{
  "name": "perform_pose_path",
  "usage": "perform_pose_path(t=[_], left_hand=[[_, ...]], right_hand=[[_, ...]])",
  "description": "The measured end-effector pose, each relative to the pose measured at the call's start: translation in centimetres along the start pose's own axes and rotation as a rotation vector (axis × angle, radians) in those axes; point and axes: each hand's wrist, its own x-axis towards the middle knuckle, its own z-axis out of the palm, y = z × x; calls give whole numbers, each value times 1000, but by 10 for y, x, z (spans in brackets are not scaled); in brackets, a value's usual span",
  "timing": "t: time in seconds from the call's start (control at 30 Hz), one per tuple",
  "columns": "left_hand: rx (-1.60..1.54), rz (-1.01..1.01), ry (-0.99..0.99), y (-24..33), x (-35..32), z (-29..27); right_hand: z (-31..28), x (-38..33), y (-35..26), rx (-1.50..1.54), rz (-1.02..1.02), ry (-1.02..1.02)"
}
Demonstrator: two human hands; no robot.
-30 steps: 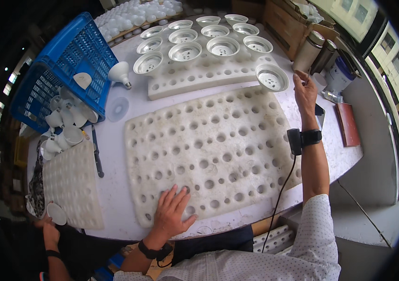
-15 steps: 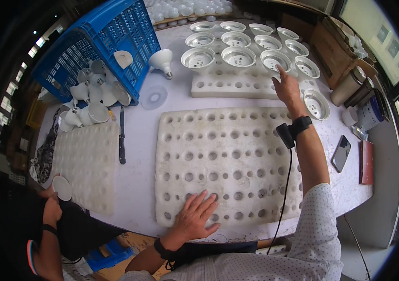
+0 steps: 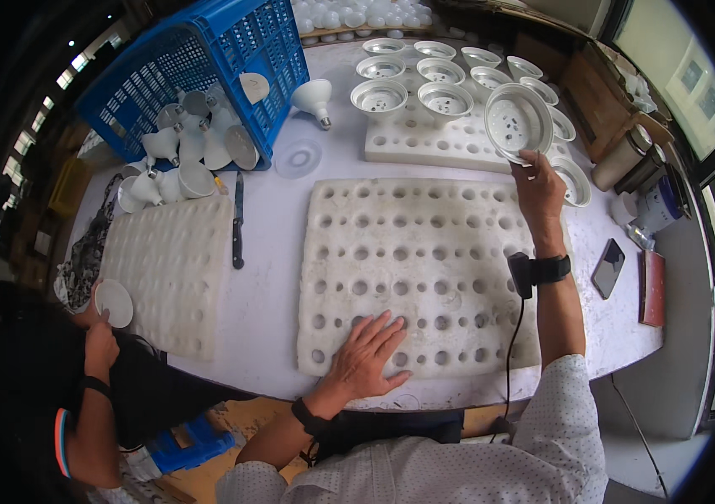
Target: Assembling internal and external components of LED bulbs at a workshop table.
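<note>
My right hand (image 3: 540,191) pinches the near rim of a white lamp housing (image 3: 518,123), lifted and tilted so its round inside with small holes shows. Behind it, several similar open housings (image 3: 445,100) stand upright in a thick white foam block (image 3: 424,147). One more housing (image 3: 574,181) sits just right of my right hand. My left hand (image 3: 368,359) lies flat with fingers spread on the near edge of a large white foam board (image 3: 441,269), which has rows of round holes with nothing standing in them.
On the left, a tipped blue crate (image 3: 277,84) spills white lamps (image 3: 193,143). A knife (image 3: 238,223) lies beside another foam board (image 3: 172,277). A co-worker's hand (image 3: 101,344) holds a white disc (image 3: 114,303). A phone (image 3: 607,269) and metal flask (image 3: 623,157) are at right.
My right hand has taken hold of a housing from the front row and lifted it off the foam block, tilting it toward me. The left hand stays flat on the board.
</note>
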Motion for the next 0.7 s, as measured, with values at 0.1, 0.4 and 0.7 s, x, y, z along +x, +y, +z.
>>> perform_pose_path(t=[0.1, 0.4, 0.7], left_hand=[[-217, -5, 148, -3, 3, -7], [-735, 140, 310, 43, -39, -41], [-1236, -406, 304, 69, -176, -17]], right_hand=[[-36, -68, -62, 159, 28, -84], [-119, -240, -180, 476, -140, -592], [-169, -321, -175, 782, 173, -1124]])
